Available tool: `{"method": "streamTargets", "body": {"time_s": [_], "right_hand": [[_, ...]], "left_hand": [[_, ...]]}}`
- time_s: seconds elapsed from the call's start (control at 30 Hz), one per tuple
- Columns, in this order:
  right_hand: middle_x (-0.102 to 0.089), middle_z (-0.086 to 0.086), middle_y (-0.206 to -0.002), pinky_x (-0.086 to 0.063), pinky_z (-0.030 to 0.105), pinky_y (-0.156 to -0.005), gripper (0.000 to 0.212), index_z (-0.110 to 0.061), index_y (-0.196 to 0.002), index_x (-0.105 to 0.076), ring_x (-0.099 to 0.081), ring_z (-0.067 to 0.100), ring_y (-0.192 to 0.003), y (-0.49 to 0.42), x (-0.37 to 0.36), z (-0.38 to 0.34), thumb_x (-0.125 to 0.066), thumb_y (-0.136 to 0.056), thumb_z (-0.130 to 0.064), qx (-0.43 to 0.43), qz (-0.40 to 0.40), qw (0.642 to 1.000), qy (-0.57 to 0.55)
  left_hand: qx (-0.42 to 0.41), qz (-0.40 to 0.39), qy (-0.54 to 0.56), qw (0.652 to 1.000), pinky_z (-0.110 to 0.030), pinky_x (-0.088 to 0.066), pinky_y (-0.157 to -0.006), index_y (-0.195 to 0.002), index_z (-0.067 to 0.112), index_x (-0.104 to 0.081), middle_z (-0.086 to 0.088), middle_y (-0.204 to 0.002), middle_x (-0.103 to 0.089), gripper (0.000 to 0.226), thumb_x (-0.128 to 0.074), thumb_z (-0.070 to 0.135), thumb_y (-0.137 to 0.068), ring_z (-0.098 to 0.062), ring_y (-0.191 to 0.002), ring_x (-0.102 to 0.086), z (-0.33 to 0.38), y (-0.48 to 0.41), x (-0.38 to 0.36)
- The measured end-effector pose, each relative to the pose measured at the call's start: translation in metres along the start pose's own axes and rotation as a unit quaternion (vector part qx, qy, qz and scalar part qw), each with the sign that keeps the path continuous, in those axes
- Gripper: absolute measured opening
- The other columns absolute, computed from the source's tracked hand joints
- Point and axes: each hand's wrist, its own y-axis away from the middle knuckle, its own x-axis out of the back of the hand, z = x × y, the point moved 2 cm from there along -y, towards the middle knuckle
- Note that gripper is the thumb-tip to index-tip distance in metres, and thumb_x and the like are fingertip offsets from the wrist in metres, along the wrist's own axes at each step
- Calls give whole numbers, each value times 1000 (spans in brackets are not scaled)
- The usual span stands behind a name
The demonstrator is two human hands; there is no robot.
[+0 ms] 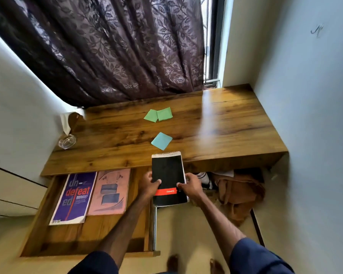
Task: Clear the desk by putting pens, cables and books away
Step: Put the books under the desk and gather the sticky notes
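Clear glass ashtray (67, 141): round, thick-walled, at the left end of the glossy grained wooden desk (226, 123).
Open wooden drawer (83, 236): pulled out below the desk's left front edge; flat board floor, same brown grain.
Purple book (73, 198): glossy cover, red and grey lettering, flat in the drawer's left part.
Pink book (110, 192): matte cover with dark line drawings, flat just beside the purple one.
Left hand (150, 184): fingers curled on the left edge of the black spiral-bound notepad (167, 175).
Notepad: rectangular, matte black cover, red band low down, wire coil along the top; held by both hands in front of the desk edge, right of the drawer.
Green sticky notes (158, 114), blue sticky note (161, 141): thin paper squares on the desktop.
Right hand (192, 185): fingers closed on the notepad's right edge.
Brown cloth (240, 190): crumpled, under the desk.
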Motion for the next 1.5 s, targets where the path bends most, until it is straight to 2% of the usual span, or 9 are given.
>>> {"method": "streamTargets", "body": {"time_s": [0.2,0.4,0.6,0.67,0.8,0.97,1.1,1.23,1.5], "right_hand": [[-69,6,-119,-59,45,-93,37,-15,-125,-59,-68,22,-108,3,-80,-5,-70,-90,-15,20,-44,996,71],[-64,9,-126,-60,32,-86,42,-11,-133,-56,-66,22,-111,-10,-191,-19,-68,-92,-11,-22,2,994,105],[-65,14,-125,-56,41,-95,37,-5,-128,-58,-64,29,-114,-26,-245,-19,-65,-92,-8,-105,60,985,122],[-64,19,-124,-53,43,-97,37,-1,-127,-58,-62,33,-115,-32,-250,-15,-63,-90,-5,-113,85,980,139],[-55,20,-135,-48,39,-103,46,0,-137,-44,-54,33,-125,-43,-265,-14,-56,-93,-5,-94,78,974,190],[-25,26,-160,-33,37,-119,80,5,-157,2,-30,35,-148,-34,-299,-1,-51,-101,-19,-80,47,942,321],[5,20,-168,-13,36,-127,81,-6,-158,10,-1,30,-157,-23,-320,15,-48,-103,-20,-61,37,900,431],[5,17,-168,-21,37,-126,84,-9,-160,3,-8,29,-157,-20,-328,30,-55,-101,-26,-93,-27,894,438],[14,14,-167,-44,36,-112,83,-18,-160,10,-24,31,-152,-27,-331,47,-50,-104,-29,-111,-67,898,420]], "left_hand": [[47,-57,-50,996,-21,-49,-58,-115,6,-67,-12,-111,-73,24,-60,24,-100,-19,-86,-70,-74,-37,65],[77,-134,-53,987,-47,-60,-85,-104,2,-64,-16,-97,-67,16,-59,17,-101,-33,-95,-71,-133,-95,129],[77,-195,-142,967,-30,-45,-60,-74,15,-53,-4,-74,-58,25,-65,17,-95,-16,-65,-59,-154,-135,147],[57,-224,-167,959,-30,-44,-64,-85,9,-63,-11,-85,-66,10,-67,14,-91,-22,-78,-66,-158,-141,143],[66,-246,-175,951,-36,-53,-82,-126,4,-56,-14,-124,-66,39,-67,12,-90,-29,-113,-63,-170,-149,133],[70,-247,-176,950,-33,-51,-86,-132,5,-55,-12,-129,-65,43,-66,9,-90,-27,-117,-62,-185,-156,130],[53,-253,-164,952,-34,-53,-97,-135,6,-55,-12,-132,-63,44,-62,1,-91,-27,-120,-60,-193,-160,129],[-35,-282,-192,939,-36,-54,-97,-127,3,-64,-13,-124,-69,35,-56,-2,-92,-29,-116,-64,-196,-162,130],[-134,-302,-342,880,-35,-39,-114,-150,11,-40,-11,-150,-42,60,-56,4,-93,-27,-140,-38,-208,-169,139]]}}
